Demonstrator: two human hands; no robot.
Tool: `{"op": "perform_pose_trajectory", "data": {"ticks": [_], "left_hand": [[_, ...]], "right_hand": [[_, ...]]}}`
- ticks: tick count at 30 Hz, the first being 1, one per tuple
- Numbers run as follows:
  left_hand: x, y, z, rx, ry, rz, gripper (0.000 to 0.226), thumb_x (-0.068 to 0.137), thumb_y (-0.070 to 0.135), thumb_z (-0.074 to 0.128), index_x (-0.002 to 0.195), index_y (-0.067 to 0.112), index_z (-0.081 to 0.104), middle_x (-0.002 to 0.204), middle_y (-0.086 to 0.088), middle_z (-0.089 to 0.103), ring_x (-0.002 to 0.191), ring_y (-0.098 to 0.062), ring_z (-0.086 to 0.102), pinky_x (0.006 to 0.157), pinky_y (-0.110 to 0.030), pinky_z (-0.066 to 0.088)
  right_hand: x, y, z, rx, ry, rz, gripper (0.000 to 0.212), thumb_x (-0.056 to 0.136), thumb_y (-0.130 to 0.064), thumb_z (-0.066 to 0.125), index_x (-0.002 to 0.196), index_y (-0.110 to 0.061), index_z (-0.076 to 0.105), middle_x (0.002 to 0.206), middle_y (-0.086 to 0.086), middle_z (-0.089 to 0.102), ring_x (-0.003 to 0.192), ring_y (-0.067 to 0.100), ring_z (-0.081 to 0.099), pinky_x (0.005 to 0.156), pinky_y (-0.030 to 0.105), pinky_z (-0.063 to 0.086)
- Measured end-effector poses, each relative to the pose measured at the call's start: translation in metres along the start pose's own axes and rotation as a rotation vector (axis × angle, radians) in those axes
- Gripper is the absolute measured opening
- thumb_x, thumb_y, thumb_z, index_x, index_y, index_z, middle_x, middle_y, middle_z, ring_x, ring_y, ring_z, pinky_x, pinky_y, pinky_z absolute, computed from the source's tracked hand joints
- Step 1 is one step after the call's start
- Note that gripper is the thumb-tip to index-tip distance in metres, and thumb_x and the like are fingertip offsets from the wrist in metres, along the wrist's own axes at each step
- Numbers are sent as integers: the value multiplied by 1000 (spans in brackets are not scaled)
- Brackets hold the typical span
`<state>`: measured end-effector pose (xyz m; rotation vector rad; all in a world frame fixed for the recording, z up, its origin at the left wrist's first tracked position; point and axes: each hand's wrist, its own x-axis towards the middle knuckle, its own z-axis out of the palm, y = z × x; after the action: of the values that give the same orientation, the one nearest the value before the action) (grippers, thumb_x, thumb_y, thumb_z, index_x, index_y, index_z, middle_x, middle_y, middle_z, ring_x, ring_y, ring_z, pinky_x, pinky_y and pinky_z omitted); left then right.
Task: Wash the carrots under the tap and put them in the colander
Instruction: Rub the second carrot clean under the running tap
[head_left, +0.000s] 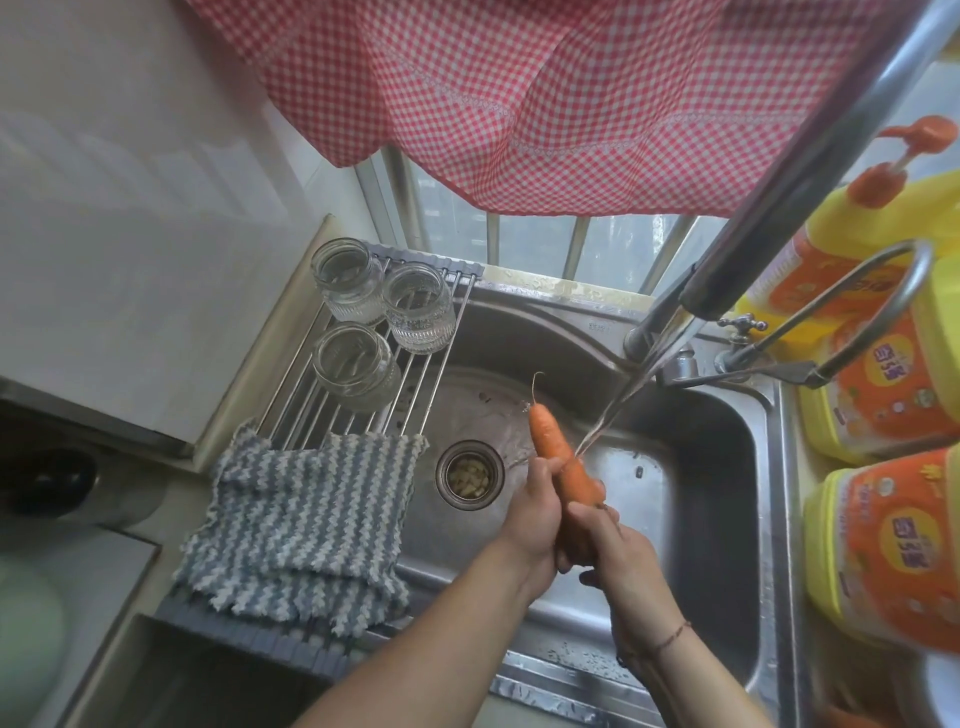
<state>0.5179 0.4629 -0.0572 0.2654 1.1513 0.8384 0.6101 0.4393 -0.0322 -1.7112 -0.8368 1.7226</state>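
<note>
An orange carrot (551, 439) with a thin root tail points away from me over the steel sink (696, 467). My left hand (535, 512) grips its middle from the left. My right hand (618, 553) grips its thick lower end. A thin stream of water (613, 415) runs from the tap (779, 192) and lands on the carrot just above my left hand. No colander is in view.
A roll-up rack (415, 379) across the sink's left side holds three glass jars (358, 364) and a striped knitted cloth (306, 519). The drain strainer (470, 475) lies left of the carrot. Yellow detergent bottles (883, 545) line the right edge. A checked curtain (519, 93) hangs above.
</note>
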Motion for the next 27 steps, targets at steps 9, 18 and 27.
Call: {"op": "perform_pose_trajectory", "data": {"ticks": [9,18,27], "left_hand": [[-3,-3,-12,6,-134,69,23,75,25,50,91,9,53,73,-6,57,43,-16,41,35,-22,29],[-3,-1,-5,75,2,60,34,100,34,40,84,12,61,67,-4,59,36,-12,40,31,-21,24],[-6,0,-10,92,-82,121,27,75,23,52,99,12,48,59,-1,52,34,-11,38,34,-21,24]], "right_hand": [[0,-2,-4,104,-71,76,30,70,-53,56,62,-27,69,62,8,56,64,17,51,70,36,36],[2,0,-1,118,-67,100,32,69,-53,57,69,-23,66,63,8,56,62,16,51,72,38,36],[5,-2,1,176,-68,118,33,71,-54,56,67,-22,63,59,8,51,59,17,47,68,37,33]]}}
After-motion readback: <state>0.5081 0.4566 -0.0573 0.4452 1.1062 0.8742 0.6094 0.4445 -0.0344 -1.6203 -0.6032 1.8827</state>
